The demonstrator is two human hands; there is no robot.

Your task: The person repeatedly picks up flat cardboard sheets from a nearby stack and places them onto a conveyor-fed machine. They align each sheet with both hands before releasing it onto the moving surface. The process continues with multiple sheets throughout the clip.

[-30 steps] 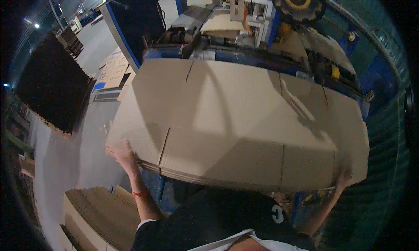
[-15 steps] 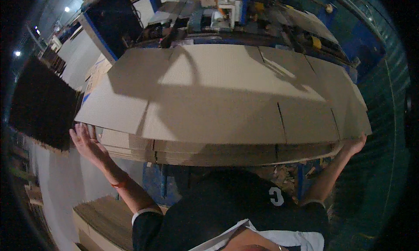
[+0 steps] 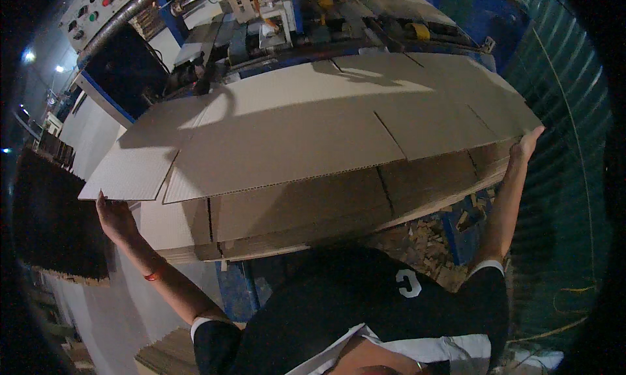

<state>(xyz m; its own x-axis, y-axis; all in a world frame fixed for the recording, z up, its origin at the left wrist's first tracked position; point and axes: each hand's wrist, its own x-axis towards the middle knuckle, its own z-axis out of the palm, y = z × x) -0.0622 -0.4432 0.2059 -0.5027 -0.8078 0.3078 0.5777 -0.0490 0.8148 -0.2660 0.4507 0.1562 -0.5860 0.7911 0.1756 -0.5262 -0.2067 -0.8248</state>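
A wide slotted cardboard sheet (image 3: 280, 134) spans the view in front of me, its far edge against the machine. My left hand (image 3: 117, 218) grips its near left corner, fingers under the board and thumb at the edge. At the near right corner my right hand (image 3: 527, 144) holds the sheet, the fingers partly hidden by the board. Beneath it lies a stack of similar cardboard sheets (image 3: 293, 218), showing along the near side. Slots cut into the held sheet separate its flaps, and the left flap dips slightly apart from the middle panel.
A blue machine (image 3: 124, 72) with rollers stands along the far side, with a button panel (image 3: 98, 13) at upper left. Bundled cardboard (image 3: 59, 212) stands at left, another stack (image 3: 169, 354) at lower left. Cardboard scraps (image 3: 424, 251) lie below the stack. A green corrugated wall (image 3: 561, 147) runs along the right.
The sheet has shifted away from me over the stack, exposing more of the boards beneath. Both hands have moved with it, and the view has turned somewhat.
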